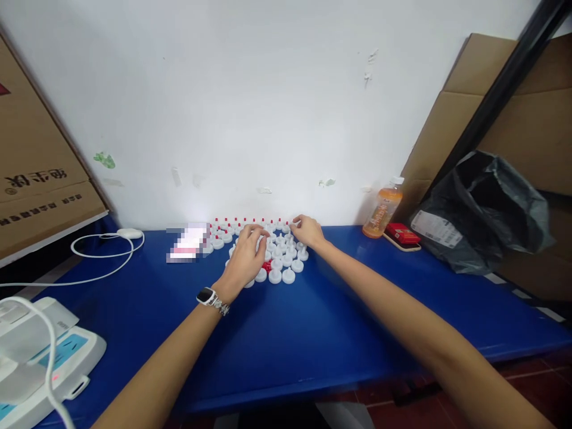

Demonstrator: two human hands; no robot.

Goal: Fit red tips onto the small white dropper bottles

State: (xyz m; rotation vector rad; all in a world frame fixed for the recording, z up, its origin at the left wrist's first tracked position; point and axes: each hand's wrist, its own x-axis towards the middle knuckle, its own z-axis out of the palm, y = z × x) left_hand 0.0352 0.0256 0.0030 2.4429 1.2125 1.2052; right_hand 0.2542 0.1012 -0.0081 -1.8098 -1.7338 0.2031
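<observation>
Several small white caps (281, 268) stand in a cluster on the blue table (290, 339) near the wall; those in the back rows (232, 227) carry red tips. One small red piece (267, 266) lies among the front caps. My left hand (247, 255), with a watch on its wrist, hovers over the middle of the cluster, fingers curled down onto the caps. My right hand (307, 230) reaches to the back right of the cluster, its fingertips pinching at a red-tipped cap there. What either hand holds is hidden by the fingers.
A blurred white object (187, 243) lies left of the caps. A white cable and mouse (128, 233), a white machine (40, 357) at front left, an orange drink bottle (382, 210), a red pack (403, 233), a black bag (482, 214) and cardboard boxes (36, 179) surround the area.
</observation>
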